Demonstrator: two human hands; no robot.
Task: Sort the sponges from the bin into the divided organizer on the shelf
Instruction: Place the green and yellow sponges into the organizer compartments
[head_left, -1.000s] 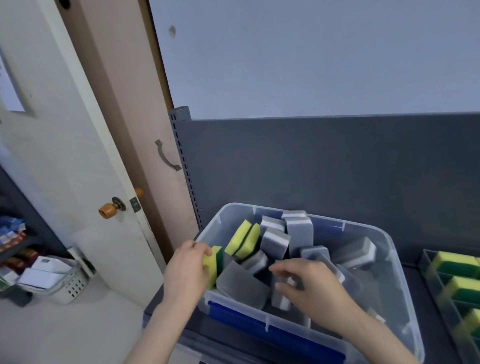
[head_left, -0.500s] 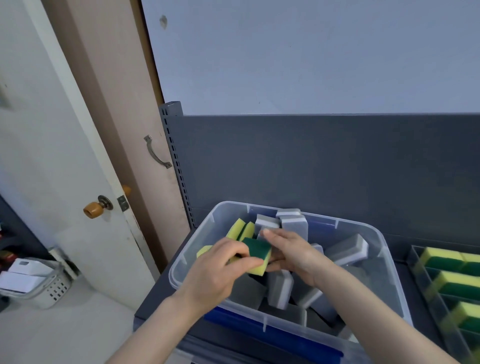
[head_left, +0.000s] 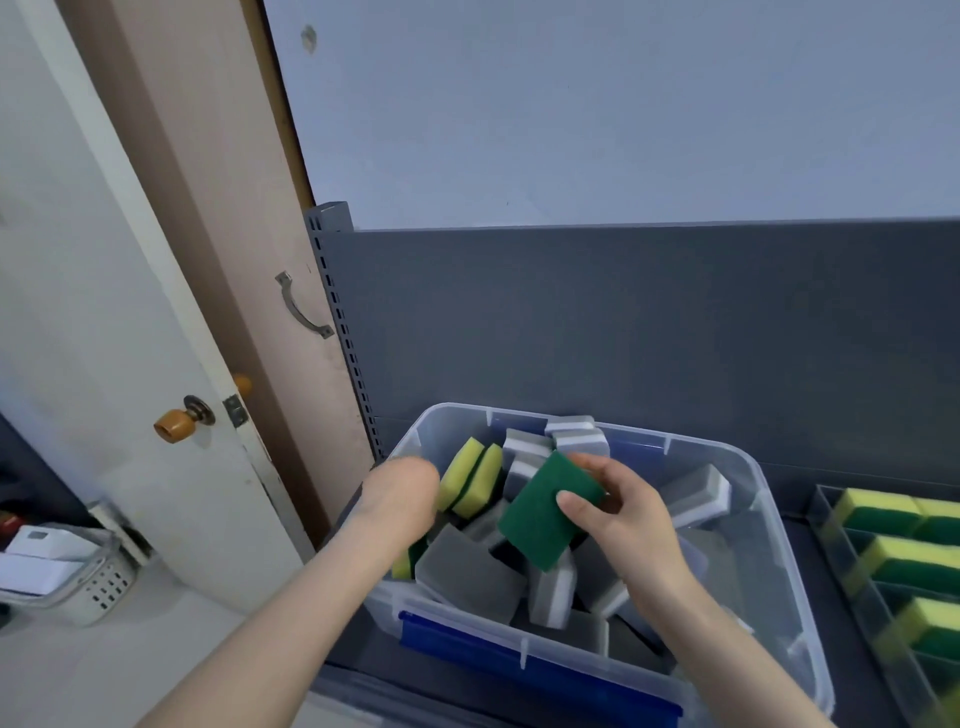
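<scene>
A dark grey shelf back panel (head_left: 623, 322) fills the middle of the view, and a white door (head_left: 104, 312) stands open on the left. On the shelf sits a clear plastic bin (head_left: 691, 448) with a blue latch (head_left: 519, 660) on its near wall. To the right of the bin, close to it, is the divided organizer (head_left: 831, 519), and several yellow-and-green sponges (head_left: 883, 512) lie in its compartments. A white perforated basket (head_left: 88, 587) stands at the lower left. Inside the bin many grey-and-white sponges (head_left: 467, 577) lie in a loose heap, and two yellow sponges (head_left: 472, 483) stand on edge near the back left corner. The right hand (head_left: 623, 519) is over the middle of the bin and grips a green-faced sponge (head_left: 545, 512), with the thumb pressed on the green face and the other fingers behind it; this sponge is tilted and is held above the grey ones. The left hand (head_left: 400, 499) is blurred and reaches down at the left side of the bin, just beside the yellow sponges. Its fingers are hidden, so I cannot tell if they are apart or together. A brown door knob (head_left: 171, 423) sticks out from the door.
</scene>
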